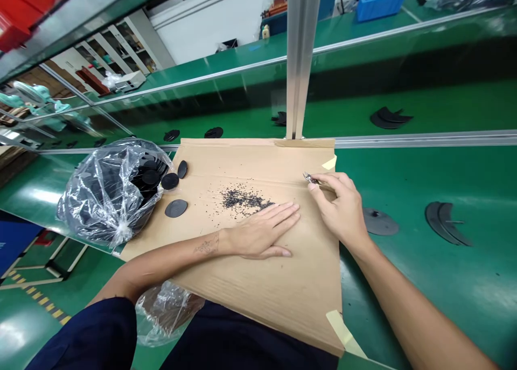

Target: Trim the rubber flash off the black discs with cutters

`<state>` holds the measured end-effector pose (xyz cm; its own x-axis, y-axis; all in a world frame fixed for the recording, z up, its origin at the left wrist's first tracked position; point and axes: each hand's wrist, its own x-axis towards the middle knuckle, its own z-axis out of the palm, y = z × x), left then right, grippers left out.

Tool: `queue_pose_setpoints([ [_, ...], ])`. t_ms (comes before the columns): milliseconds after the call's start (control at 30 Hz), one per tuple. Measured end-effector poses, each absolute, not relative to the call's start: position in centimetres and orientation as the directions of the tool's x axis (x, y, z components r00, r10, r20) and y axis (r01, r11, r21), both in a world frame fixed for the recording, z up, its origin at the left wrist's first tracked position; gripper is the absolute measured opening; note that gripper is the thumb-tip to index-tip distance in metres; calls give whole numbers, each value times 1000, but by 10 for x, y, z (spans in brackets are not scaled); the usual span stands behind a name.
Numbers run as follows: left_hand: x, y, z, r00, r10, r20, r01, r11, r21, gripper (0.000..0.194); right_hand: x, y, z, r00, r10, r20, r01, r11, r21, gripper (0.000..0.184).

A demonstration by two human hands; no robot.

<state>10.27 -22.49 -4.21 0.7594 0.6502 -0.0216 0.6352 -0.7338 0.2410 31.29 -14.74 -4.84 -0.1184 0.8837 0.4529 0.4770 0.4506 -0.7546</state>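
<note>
On the green worktop (444, 284), a taped cardboard sheet (258, 300); a plastic bag of black discs (113, 192) sits at its left edge. My left hand (262, 231) lies flat on the card, fingers pressed together, tips just beside a scatter of black crumbs (242, 199). My right hand (337, 206) pinches a small metal tool (311, 179) between thumb and forefinger. Its long axis slants, tip pointing left, crumbs down-left of it.

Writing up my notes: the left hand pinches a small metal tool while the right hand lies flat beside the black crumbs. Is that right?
No, the hands are swapped: the head view shows the right hand pinching the small metal tool while the left hand lies flat beside the black crumbs.
</note>
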Motion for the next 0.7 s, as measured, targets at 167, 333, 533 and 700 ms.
queue_pose_setpoints([
  [167,114,-242,-44,850,527,-29,511,-809,291,87,313,-148,-49,-121,882,455,482,453,-749,22],
  [333,103,-224,-43,802,598,-21,579,-767,274,88,313,-148,-47,-121,891,438,474,440,-763,22],
  [533,111,-232,-40,797,604,1,584,-771,253,84,313,-148,-47,-127,889,441,468,445,-763,23],
  [700,120,-245,-40,862,506,-26,490,-820,294,77,314,-147,-49,-130,884,449,481,452,-751,23],
])
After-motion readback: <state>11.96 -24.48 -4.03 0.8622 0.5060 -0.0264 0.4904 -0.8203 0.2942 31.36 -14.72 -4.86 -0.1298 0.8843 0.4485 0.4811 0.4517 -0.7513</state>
